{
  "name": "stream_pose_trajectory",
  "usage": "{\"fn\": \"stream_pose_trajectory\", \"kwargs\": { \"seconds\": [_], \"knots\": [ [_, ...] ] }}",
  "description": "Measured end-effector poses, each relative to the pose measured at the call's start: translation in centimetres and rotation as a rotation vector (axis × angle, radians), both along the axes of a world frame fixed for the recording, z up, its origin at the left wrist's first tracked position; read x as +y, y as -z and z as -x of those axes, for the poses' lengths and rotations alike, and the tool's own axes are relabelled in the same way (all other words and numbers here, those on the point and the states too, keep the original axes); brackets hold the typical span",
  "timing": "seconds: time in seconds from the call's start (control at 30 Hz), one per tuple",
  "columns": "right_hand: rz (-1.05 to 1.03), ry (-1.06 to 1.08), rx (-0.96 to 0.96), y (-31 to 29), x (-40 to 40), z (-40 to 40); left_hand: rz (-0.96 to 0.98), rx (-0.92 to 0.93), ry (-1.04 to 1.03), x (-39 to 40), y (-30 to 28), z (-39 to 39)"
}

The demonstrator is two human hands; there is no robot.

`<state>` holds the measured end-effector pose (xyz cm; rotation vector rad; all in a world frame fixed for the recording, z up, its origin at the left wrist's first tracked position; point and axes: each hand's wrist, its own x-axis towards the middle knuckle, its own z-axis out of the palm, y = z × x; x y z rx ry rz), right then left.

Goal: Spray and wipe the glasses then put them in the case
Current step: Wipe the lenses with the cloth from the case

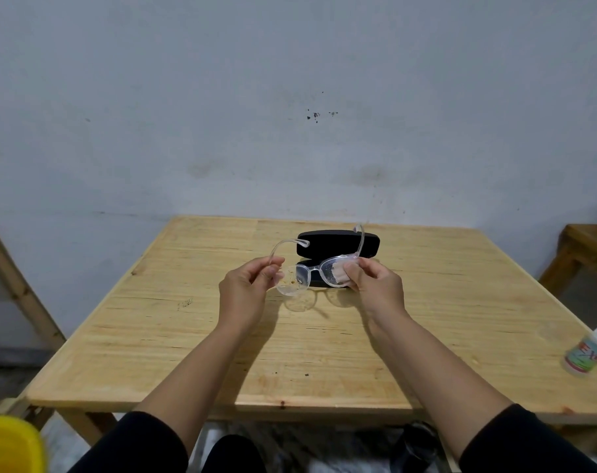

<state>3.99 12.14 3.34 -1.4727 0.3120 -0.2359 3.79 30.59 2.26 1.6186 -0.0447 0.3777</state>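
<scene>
The glasses [316, 271] are held in the air at the centre of the frame, above the wooden table [194, 336] and just in front of the black case [338, 244]. The frame is clear plastic, both temples unfolded and pointing away from the person. Specks and droplets show on both lenses.

The left hand [246, 285] pinches the temple at the left of the frame between thumb and fingers. The right hand [375, 285] grips the outer edge of the lens at the right of the frame, with what appears to be a small pale cloth [341, 277] pressed against it.

Handling judgement: the item is light and thin, the temples likely flex, and wet lenses are probably slippery. Hold by the rim or temple near the hinge. Keep wiping pressure low.

The case appears to lie open, lid raised toward the wall. A spray bottle [587, 349] lies at the right edge of the frame, well apart from the hands.
</scene>
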Motion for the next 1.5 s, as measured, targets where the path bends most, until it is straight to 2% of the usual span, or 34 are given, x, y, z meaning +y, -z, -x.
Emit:
{"fn": "stream_pose_trajectory", "kwargs": {
  "seconds": [0.27, 0.37, 0.57, 0.77, 0.9, 1.1, 1.27, 1.37, 1.5],
  "knots": [
    [0.126, 0.133, -0.165, 0.0, 0.5, 0.4, 0.028, 0.028, -0.001, -0.8, -0.1, 0.0],
    [0.206, 0.114, -0.22, -0.1, 0.6, 0.6, 0.039, 0.036, -0.002, -1.0, -0.2, 0.0],
    [0.104, -0.059, -0.213, -0.3, 0.0, 1.3, 0.045, 0.005, -0.031, -0.8, -1.0, 0.0],
    [0.001, 0.13, -0.171, -0.6, 0.6, 1.0, -0.085, -0.114, -0.003, -1.8, -1.6, 0.6],
    [-0.028, 0.032, -0.187, -0.7, 0.8, 1.2, -0.1, -0.15, 0.012, -2.3, -1.9, 0.8],
    [0.043, -0.166, -0.156, -1.2, -0.5, 1.7, -0.061, -0.134, 0.001, -2.0, -1.9, 0.7],
    [-0.068, -0.353, -0.173, -1.4, -0.8, 1.5, -0.045, -0.092, -0.009, -1.8, -1.3, 0.3],
    [0.014, -0.349, -0.144, -1.2, -1.0, 1.6, -0.036, -0.083, -0.007, -1.7, -1.4, 0.3],
    [0.166, -0.195, -0.15, -0.4, -1.3, 1.1, -0.03, -0.072, -0.015, -1.1, -1.4, 0.2]
  ]
}}
